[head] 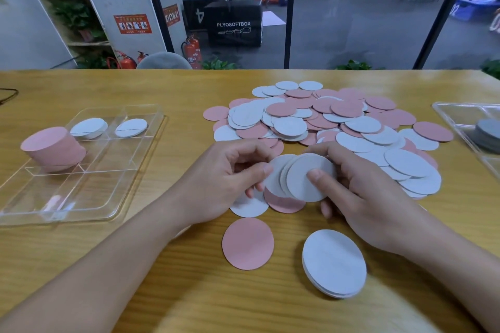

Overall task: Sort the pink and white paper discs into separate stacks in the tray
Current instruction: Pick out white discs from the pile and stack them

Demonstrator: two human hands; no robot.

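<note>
A fan of white discs (295,178) is held above the table between my two hands. My left hand (224,178) pinches its left edge and my right hand (359,192) grips its right side, thumb on top. A mixed pile of pink and white discs (324,121) spreads behind them. Under the hands lie a pink disc (284,204) and a white disc (247,207). Nearer me sit a single pink disc (247,243) and a small white stack (334,262). The clear tray (108,197) at left holds a tall pink stack (52,149) and two white stacks (89,128), (131,127).
A second clear tray (454,113) with a grey stack of discs (489,134) stands at the right edge. The wooden table (189,292) ends at a glass wall behind the pile. A dark cable (8,94) lies at the far left.
</note>
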